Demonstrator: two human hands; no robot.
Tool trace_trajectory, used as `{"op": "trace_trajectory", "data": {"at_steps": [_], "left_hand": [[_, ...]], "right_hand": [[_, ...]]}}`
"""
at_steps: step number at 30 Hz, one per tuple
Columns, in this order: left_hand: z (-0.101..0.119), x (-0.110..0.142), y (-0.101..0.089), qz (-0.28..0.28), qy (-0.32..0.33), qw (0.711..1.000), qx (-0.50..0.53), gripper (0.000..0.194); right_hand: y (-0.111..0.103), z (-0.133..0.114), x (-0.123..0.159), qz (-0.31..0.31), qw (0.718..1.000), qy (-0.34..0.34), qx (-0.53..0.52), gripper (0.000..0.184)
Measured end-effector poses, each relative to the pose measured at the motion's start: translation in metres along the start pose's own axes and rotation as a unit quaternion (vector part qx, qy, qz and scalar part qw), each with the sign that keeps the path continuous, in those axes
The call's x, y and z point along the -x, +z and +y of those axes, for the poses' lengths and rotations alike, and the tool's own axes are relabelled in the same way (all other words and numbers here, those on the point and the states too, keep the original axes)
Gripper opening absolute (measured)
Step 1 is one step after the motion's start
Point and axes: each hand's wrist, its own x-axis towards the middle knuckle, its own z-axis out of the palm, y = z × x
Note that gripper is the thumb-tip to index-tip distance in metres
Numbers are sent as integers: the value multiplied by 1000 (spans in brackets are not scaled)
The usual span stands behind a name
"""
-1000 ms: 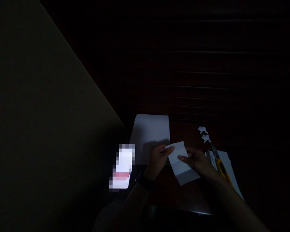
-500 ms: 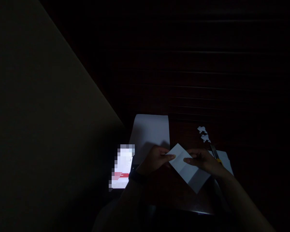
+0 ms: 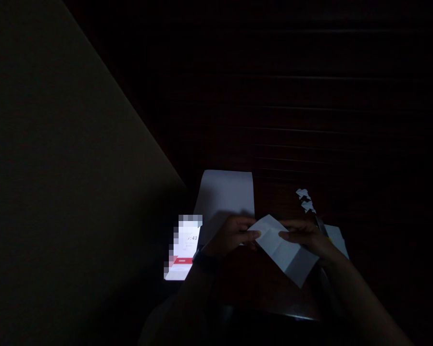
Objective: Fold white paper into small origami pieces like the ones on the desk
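A creased white sheet of paper [image 3: 279,247] is held up over the dark table, tilted, with fold lines across it. My left hand [image 3: 236,235] pinches its left corner, thumb on top and fingers behind. On the upper right edge my right hand [image 3: 306,238] is closed, its thumb pressing the paper's face and its fingers mostly hidden behind. A dark band [image 3: 205,261] circles my left wrist.
A large white sheet [image 3: 227,190] lies behind my left hand. Left of it glows a partly blurred screen [image 3: 184,247]. Small folded paper pieces [image 3: 306,201], a cutter-like tool [image 3: 321,225] with some yellow, and more white paper [image 3: 338,238] are at the right. A wall [image 3: 57,168] rises at left.
The held paper has shifted slightly right, and its upper part now bends a little more. My right thumb has slid slightly to the right along it. Both hands keep their hold.
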Motion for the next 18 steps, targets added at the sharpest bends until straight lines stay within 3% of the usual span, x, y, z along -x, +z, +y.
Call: {"op": "trace_trajectory", "data": {"at_steps": [8, 18], "left_hand": [[3, 0, 5, 1, -4, 1000, -17, 26], [-7, -3, 5, 65, 1, 991, -114, 27]], "right_hand": [[7, 0, 2, -20, 999, -5, 44, 39], [10, -3, 2, -27, 998, -25, 44, 37]]}}
